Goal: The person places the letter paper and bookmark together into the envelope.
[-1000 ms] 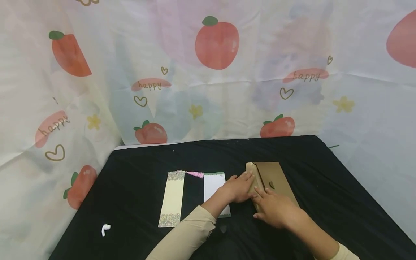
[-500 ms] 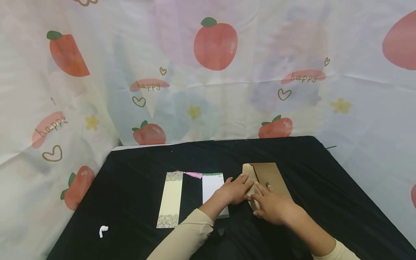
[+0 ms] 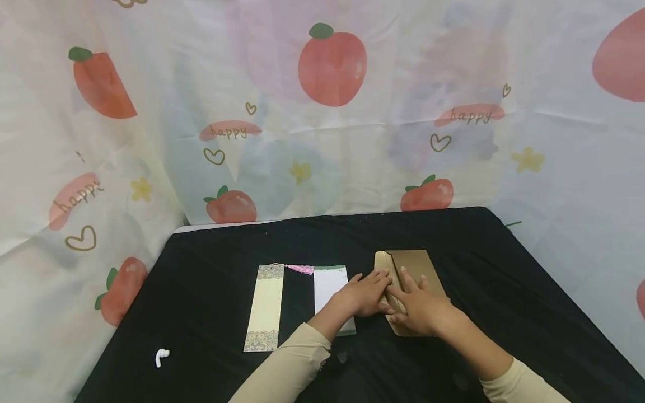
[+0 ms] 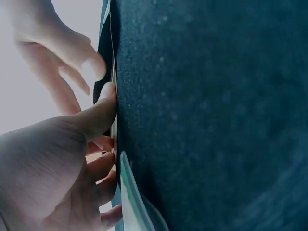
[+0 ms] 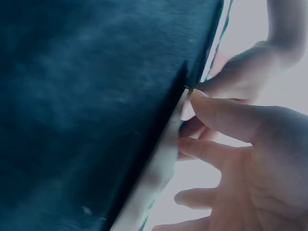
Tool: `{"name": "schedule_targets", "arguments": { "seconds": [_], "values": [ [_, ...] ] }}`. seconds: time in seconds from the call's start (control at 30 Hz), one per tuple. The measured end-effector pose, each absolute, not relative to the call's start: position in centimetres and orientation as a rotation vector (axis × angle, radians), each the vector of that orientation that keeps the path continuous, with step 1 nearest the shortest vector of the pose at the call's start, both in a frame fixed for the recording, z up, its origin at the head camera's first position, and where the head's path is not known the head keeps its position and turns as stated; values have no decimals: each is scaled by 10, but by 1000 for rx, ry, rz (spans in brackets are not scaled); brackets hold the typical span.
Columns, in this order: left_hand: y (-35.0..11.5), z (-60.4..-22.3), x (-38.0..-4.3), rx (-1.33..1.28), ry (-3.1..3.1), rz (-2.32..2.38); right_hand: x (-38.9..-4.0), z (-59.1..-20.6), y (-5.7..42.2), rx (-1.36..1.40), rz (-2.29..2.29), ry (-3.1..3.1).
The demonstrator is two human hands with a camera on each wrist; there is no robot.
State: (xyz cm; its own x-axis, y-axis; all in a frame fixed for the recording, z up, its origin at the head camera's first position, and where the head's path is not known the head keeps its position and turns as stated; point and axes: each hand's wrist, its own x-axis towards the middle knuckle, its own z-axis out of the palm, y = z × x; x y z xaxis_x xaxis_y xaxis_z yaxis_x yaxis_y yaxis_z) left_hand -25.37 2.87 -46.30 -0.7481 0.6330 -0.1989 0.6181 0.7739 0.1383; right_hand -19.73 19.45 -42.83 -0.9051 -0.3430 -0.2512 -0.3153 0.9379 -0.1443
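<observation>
Brown envelope: the brown envelope [image 3: 414, 262] lies on the right half of the worktop [image 3: 201, 228], with its folded flap [image 3: 384, 260] along the left side. Both hands are on it.
Left hand: the left hand [image 3: 367, 294] has its fingers fairly straight and close together on that flap, thumb against the near part.
Right hand: the right hand [image 3: 422, 309] has its fingers spread over the middle of the envelope, thumb reaching left to just beside the other thumb.
In the way: both hands hide a good chunk of the envelope, and the left forearm cuts across the white card [image 3: 328, 286], so its lower right part is mostly covered.
Cream strip: left of the card there's a cream strip [image 3: 265, 307], lacy pattern at both ends, its bottom corner right by the left sleeve [image 3: 297, 358].
Pink tassel: the pink tassel [image 3: 300, 270] comes off the strip's top corner and bridges over to the card.
White earbud: looks like a white earbud [image 3: 162, 357], off by itself near left.
Black cloth: a black cloth [image 3: 211, 291] covers pretty much the whole worktop.
Backdrop: the backdrop [image 3: 282, 67] is pale fabric with red fruit, yellow flowers and hearts.
Writing: "happy" on pink blobs, twice on the back side and once on the left, where a fold muddles the last letter.
</observation>
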Motion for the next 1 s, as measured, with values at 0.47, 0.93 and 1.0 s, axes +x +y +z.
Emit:
{"name": "schedule_targets", "arguments": {
  "seconds": [0.47, 0.93, 1.0],
  "values": [
    [24, -464, -253, 964, 2773, 25, -202, -433, 200, -455, -171, 2851],
    [25, -461, -254, 982, 2755, 84, -207, -422, 203, -506, -211, 2846],
    [24, -461, -254, 984, 2757, 85, -208, -419, 202, -501, -218, 2849]
  ]
}}
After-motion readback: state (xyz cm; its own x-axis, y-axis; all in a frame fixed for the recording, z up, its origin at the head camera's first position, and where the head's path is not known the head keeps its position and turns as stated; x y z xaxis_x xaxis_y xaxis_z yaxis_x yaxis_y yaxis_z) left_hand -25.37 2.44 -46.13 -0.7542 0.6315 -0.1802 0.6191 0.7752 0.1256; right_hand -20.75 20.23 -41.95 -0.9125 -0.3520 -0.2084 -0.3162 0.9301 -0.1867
